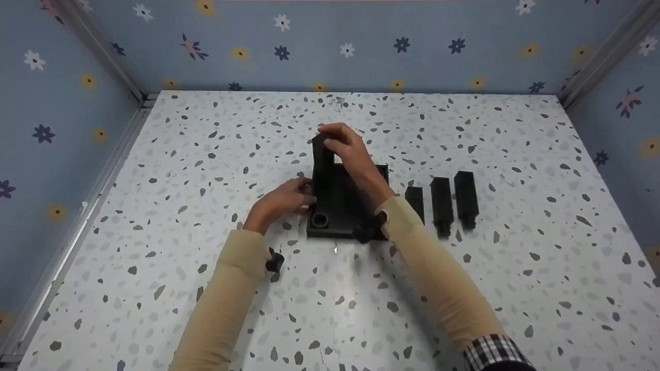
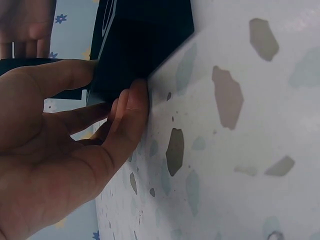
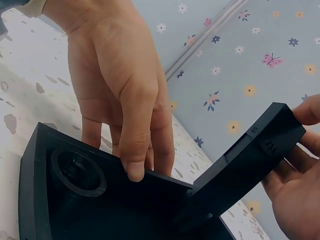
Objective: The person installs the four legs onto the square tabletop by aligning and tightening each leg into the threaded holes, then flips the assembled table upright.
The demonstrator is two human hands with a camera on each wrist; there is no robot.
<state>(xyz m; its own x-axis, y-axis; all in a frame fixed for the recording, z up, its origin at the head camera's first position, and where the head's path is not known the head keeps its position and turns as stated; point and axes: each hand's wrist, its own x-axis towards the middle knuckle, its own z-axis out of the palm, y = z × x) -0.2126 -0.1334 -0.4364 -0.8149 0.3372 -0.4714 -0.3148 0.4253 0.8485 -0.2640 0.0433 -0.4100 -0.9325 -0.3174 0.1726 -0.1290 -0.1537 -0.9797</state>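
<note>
A black square tabletop (image 1: 348,233) with a raised rim lies underside up, a round socket (image 3: 78,172) showing in its near left corner. My left hand (image 1: 283,202) grips its left side wall; the thumb (image 3: 135,167) lies over the rim and the fingers are outside. At the far left corner a black table leg (image 3: 247,155) stands nearly upright. My right hand (image 1: 353,154) holds that leg by its upper end, thumb and fingers around it. The leg's lower end is dark, so how it sits in the corner cannot be made out.
Right of the tabletop lie three loose black legs (image 1: 414,201), (image 1: 442,203), (image 1: 466,196), two with knobbed ends pointing toward me; my right forearm partly covers the nearest. Flowered blue panels (image 1: 340,46) border the speckled white table (image 1: 206,170) at the back and both sides.
</note>
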